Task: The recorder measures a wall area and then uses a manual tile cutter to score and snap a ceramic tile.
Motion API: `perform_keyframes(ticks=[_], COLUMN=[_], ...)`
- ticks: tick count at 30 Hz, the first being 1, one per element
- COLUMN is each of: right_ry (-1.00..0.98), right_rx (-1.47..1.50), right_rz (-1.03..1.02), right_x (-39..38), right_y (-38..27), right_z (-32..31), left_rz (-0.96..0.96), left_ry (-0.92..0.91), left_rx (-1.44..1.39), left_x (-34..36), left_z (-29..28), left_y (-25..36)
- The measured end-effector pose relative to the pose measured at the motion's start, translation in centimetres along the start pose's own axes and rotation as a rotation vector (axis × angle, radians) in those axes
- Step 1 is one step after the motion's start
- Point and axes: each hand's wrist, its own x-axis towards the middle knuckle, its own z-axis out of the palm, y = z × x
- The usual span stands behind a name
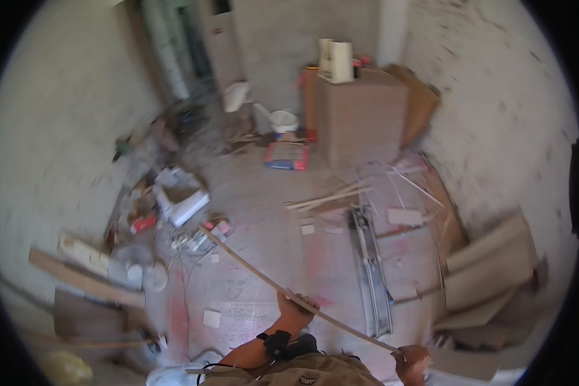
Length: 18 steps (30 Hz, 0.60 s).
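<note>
A long, thin, light-brown strip [257, 273] slants across in front of me, from the far left down to the near right. My left hand [297, 305] is closed round it near the middle; a black strap device [276, 344] sits on that wrist. At its near end my right hand [413, 361] grips the strip with curled fingers. The picture is blurred, so the strip's material cannot be told for sure. To the right of the strip, a long metal rail tool [372, 270], which looks like a tile cutter, lies on the floor.
Thin wooden strips [331, 198] lie ahead on the floor. Large cardboard sheets [492, 260] lean at the right, and a tall brown box [363, 119] stands at the back. Clutter surrounds a white box [190, 207] at the left. A small white square piece [212, 318] lies nearby.
</note>
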Motion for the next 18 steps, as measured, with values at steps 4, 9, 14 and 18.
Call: perform_keyframes(ticks=[4,9,14,18], right_ry=[-0.273,-0.533,-0.740,-0.939], right_rx=[0.050,0.019,0.180,0.249], right_rz=[-0.320,-0.559,-0.837,-1.158], right_x=[9.0,17.6,25.7,31.6], right_y=[-2.9,-3.8,-6.2,-7.4], right_z=[3.7,8.6,16.3,22.1], left_rz=[0.183,0.404,0.696,0.824], left_ry=[0.039,0.069,-0.073,0.183], left_rx=[-0.271,-0.617,-0.920,-1.086], left_x=[1.2,-0.7,-1.0,-2.4], left_z=[-6.6,-10.8,-15.5,-13.3], left_y=[7.9,10.0,7.1,5.0])
